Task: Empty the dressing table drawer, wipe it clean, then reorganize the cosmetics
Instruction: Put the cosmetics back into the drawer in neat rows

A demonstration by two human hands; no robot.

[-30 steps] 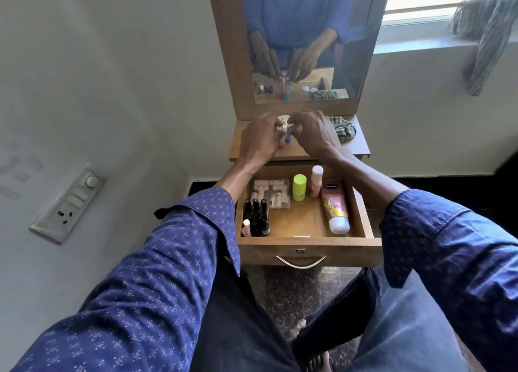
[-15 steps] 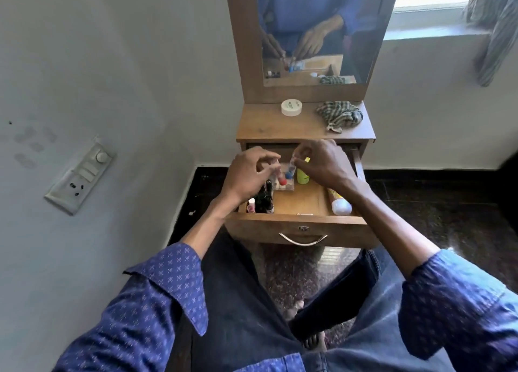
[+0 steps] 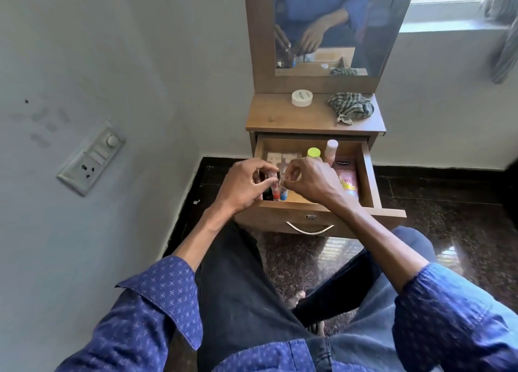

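The wooden drawer (image 3: 280, 214) of the dressing table is pulled out. Both hands reach into its front left corner. My left hand (image 3: 246, 184) pinches the cap of a small red nail polish bottle (image 3: 276, 194), and my right hand (image 3: 311, 181) pinches a small blue bottle (image 3: 284, 195) right beside it. Dark bottles (image 3: 267, 193) stand next to them, partly hidden by my left hand. Further back lie a pale palette (image 3: 280, 157), a lime-capped bottle (image 3: 313, 152), a pink-white bottle (image 3: 331, 147) and a pink tube (image 3: 347, 175).
A white round jar (image 3: 302, 97) and a crumpled checked cloth (image 3: 350, 106) sit on the tabletop below the mirror (image 3: 322, 27). A switch panel (image 3: 91, 161) is on the left wall. Another cloth (image 3: 504, 35) hangs at the window sill. My legs are under the drawer.
Both hands came down from the tabletop into the drawer, carrying the red and blue bottles to its front left corner. The view has drawn back from the table.
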